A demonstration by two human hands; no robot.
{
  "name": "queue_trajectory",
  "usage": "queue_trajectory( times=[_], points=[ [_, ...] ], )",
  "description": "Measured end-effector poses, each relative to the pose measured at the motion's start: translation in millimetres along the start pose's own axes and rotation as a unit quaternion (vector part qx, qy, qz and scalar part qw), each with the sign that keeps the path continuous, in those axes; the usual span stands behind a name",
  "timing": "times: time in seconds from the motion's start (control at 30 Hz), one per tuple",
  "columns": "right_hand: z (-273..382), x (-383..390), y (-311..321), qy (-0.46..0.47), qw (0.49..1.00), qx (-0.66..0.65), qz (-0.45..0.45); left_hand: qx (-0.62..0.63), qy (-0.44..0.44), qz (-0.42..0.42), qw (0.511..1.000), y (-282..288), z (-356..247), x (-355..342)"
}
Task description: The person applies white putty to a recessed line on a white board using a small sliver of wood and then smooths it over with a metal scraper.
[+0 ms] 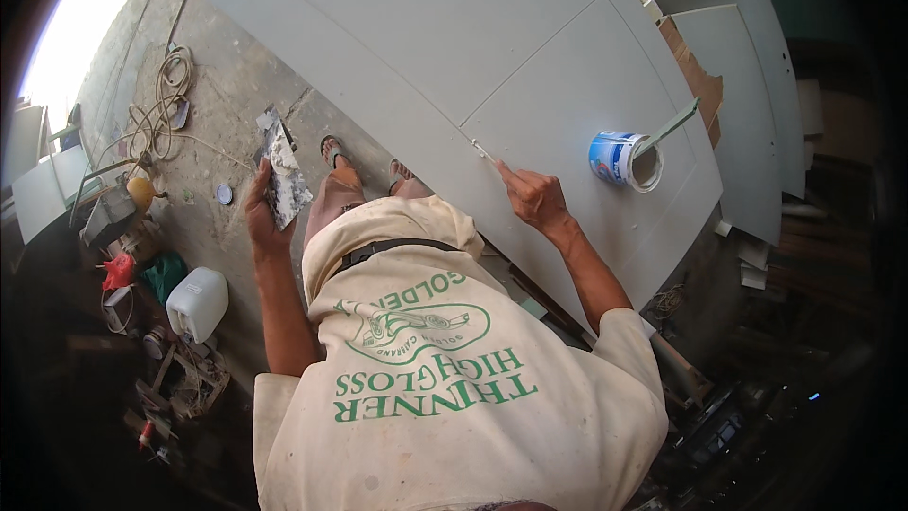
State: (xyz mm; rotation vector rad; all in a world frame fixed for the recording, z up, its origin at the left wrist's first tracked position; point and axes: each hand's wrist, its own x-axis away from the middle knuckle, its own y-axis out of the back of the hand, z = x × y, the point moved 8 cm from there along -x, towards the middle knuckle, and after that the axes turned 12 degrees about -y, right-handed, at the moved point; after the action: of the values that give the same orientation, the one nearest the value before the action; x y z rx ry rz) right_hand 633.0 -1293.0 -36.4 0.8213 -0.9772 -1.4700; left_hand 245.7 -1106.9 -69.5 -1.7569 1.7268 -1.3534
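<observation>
My left hand (262, 210) is closed around a flat plate (282, 170) smeared with thick white putty, held above the floor. In my right hand (535, 197) is a small, slim putty knife (481, 149), its tip on the large grey panel (416, 47). The forefinger lies along the knife. That tip is close to the lower end of a thin groove in the panel. To the right of my right hand, a blue and white paint can (610, 157) stands on the panel. A greenish stick (670, 126) leans out over its rim.
Coiled cable (170, 99) lies on the concrete floor to the left, near a round lid (224, 194). A white jerrycan (198, 304) stands among clutter at the lower left. More grey panels (733, 85) and torn cardboard (690, 66) are beyond the panel's right edge.
</observation>
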Motion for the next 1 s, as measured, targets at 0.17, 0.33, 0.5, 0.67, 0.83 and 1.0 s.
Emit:
queue_trajectory(
  times=[0.17,0.33,0.5,0.67,0.83,1.0],
  points=[
    [12,-2,39,-0.034,0.996,-0.079,-0.007,-0.073,0.025,-0.021,0.997,0,26,-12],
    [54,-27,81,-0.055,0.975,-0.209,-0.041,-0.149,0.093,0.029,0.984,-38,78,-15],
    [89,-49,69,-0.127,0.877,-0.46,0.06,-0.212,0.115,0.011,0.97,-79,102,-6],
    [136,-60,54,0.014,0.977,-0.204,-0.056,-0.144,0.033,0.021,0.989,-101,100,-5],
    [176,-52,26,0.136,0.98,0.031,-0.146,-0.143,-0.084,-0.035,0.985,-89,90,-12],
    [177,-56,7,0.107,0.986,-0.084,-0.094,-0.135,-0.142,-0.075,0.978,-81,80,-11]
  ],
)
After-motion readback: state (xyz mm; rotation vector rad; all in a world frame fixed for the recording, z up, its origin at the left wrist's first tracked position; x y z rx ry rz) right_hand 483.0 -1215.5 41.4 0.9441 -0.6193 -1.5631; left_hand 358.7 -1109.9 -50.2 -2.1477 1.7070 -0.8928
